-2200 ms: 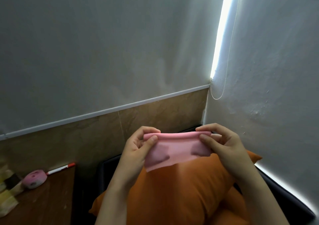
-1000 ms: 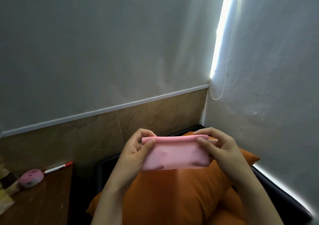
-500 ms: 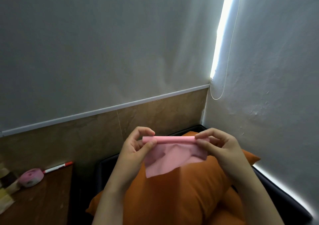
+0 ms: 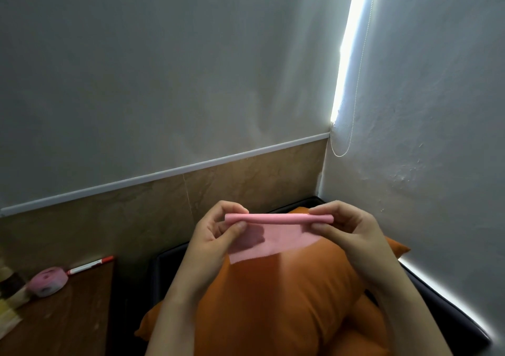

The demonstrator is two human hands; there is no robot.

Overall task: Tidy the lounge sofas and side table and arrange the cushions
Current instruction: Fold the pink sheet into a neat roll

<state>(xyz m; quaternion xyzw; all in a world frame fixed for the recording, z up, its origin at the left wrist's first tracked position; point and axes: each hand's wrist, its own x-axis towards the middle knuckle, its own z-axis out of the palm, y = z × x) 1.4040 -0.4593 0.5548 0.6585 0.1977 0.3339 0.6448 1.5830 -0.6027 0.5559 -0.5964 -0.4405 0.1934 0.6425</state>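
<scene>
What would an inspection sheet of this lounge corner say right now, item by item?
Surface: wooden side table; dark sofa beside it.
Job's things: orange cushion on sofa; pink cloth, top edge rolled, held over it.
Clutter: pink tape roll, red-tipped marker, unclear items on table.
Grippers: left hand, right hand each pinch one end of the cloth.
Cables: blind cord hangs in corner.
Surroundings: drawn blind, white wall, tiled band.
</scene>
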